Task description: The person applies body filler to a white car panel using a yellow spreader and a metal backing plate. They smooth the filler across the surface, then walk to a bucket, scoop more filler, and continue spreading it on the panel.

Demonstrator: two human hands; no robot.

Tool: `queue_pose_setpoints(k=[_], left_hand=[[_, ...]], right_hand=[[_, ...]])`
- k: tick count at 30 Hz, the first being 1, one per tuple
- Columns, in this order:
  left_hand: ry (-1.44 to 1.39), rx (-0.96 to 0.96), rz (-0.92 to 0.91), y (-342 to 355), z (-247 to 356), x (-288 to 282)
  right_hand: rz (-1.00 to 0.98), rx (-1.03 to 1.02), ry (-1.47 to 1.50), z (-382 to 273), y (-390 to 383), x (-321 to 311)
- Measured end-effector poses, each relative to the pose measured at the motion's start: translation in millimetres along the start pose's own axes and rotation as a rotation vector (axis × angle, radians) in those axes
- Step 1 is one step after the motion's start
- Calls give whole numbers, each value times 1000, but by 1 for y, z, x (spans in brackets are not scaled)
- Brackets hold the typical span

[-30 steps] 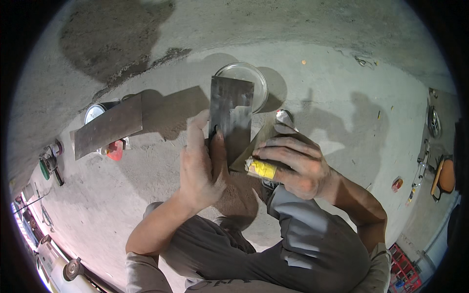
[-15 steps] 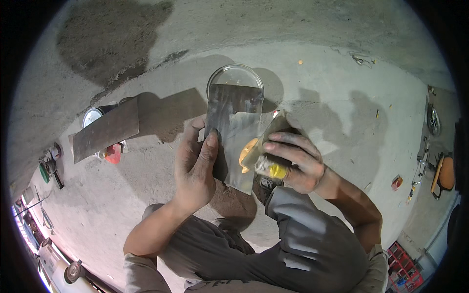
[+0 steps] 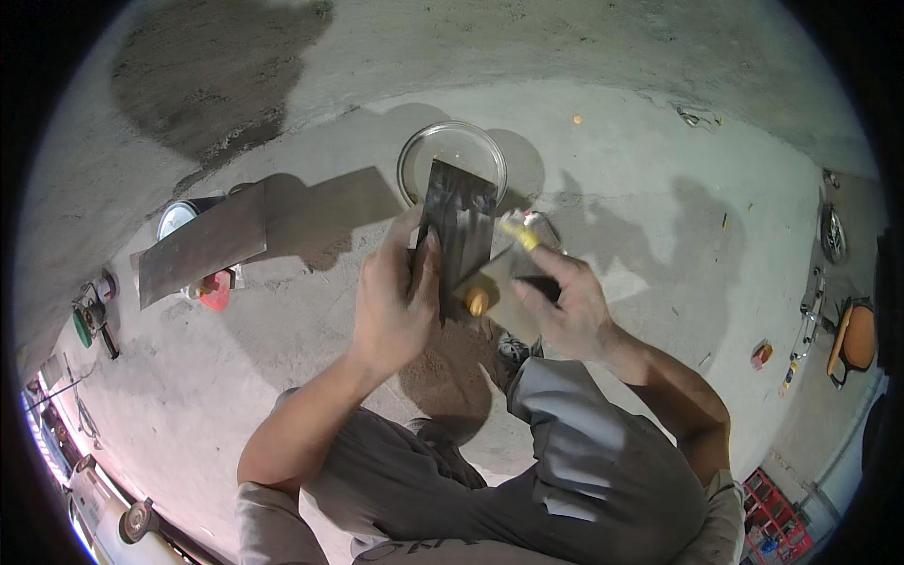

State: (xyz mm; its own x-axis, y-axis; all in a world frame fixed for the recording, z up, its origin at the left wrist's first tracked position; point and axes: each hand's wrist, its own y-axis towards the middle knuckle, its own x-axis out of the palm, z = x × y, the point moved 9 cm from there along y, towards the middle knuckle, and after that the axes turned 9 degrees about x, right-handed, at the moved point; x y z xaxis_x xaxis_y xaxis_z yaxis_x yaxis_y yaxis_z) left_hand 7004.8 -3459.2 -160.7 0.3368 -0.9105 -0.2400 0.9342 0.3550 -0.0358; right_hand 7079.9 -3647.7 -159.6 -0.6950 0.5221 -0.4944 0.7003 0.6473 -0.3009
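Observation:
My left hand (image 3: 395, 292) grips a dark grey rectangular metal plate (image 3: 459, 207) along its left edge, thumb on the face. The plate is tilted, with whitish smears on its surface. In my right hand (image 3: 574, 306) is a thin, flat spreader blade (image 3: 508, 301), its edge against or very close to the plate's lower right. A lump of orange-yellow putty (image 3: 477, 301) sits on the blade. Something yellow (image 3: 520, 232), blurred, shows at the tip of a right-hand finger; I cannot tell whether it is a wrap or a smear. Beyond the plate stands a round can (image 3: 407, 169).
At left, a second metal sheet (image 3: 202, 245) rests over a can (image 3: 176, 219), beside a red object (image 3: 217, 294). Farther left lies a green-disced power tool (image 3: 83, 325). A red crate (image 3: 777, 518) is at lower right. My shoe (image 3: 513, 348) shows below the hands.
The right hand has swung the spreader from upright to flatter, its fingers now pointing up and left. The left hand has moved slightly right and tilted the plate. The putty lump looks rounder.

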Motion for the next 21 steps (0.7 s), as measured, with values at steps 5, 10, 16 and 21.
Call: queue_pose_setpoints(k=[5, 10, 16, 21], left_hand=[[322, 74, 81, 41, -45, -12], [828, 297, 64, 29, -41, -32], [334, -431, 475, -217, -69, -260], [225, -1216, 485, -553, -155, -203]], right_hand=[[-157, 321, 638, 47, -13, 20], [-348, 337, 966, 26, -24, 32], [-452, 298, 972, -8, -27, 27], [-498, 394, 989, -15, -30, 27]])
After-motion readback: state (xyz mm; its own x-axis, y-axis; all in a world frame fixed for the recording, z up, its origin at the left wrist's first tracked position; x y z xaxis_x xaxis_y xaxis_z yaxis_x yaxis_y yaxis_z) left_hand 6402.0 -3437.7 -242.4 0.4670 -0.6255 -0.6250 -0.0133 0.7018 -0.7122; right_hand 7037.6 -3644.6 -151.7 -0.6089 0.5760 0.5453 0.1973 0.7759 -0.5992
